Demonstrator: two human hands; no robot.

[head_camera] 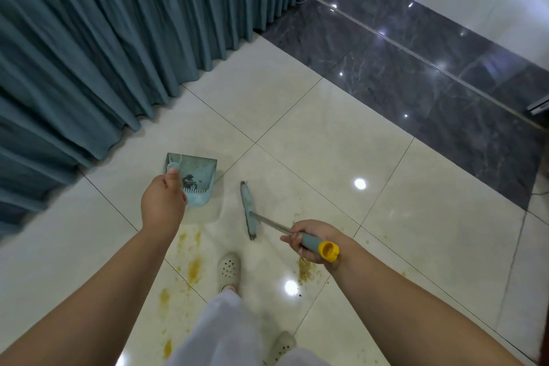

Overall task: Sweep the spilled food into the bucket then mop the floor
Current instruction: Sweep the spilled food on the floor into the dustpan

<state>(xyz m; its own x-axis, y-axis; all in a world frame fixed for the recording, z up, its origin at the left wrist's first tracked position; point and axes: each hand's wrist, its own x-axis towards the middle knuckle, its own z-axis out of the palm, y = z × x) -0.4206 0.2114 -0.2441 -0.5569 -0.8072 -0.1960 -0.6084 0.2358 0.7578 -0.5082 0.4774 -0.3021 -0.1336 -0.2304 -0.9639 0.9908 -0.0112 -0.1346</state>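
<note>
My left hand [162,202] grips the handle of a light blue dustpan [197,177], which hangs over the cream tiles with a dark clump of dirt inside. My right hand [312,242] holds the grey and yellow grip of a short broom [249,211]; its blue-grey head rests on the floor just right of the dustpan. Yellow-brown spilled food [194,269] smears the tiles by my feet, with another patch of food [304,272] under my right wrist. No bucket or mop is in view.
A teal pleated curtain [104,47] runs along the left and back. A dark marble strip [416,68] with a metal floor rail crosses the right. My feet in pale perforated clogs [229,269] stand among the smears.
</note>
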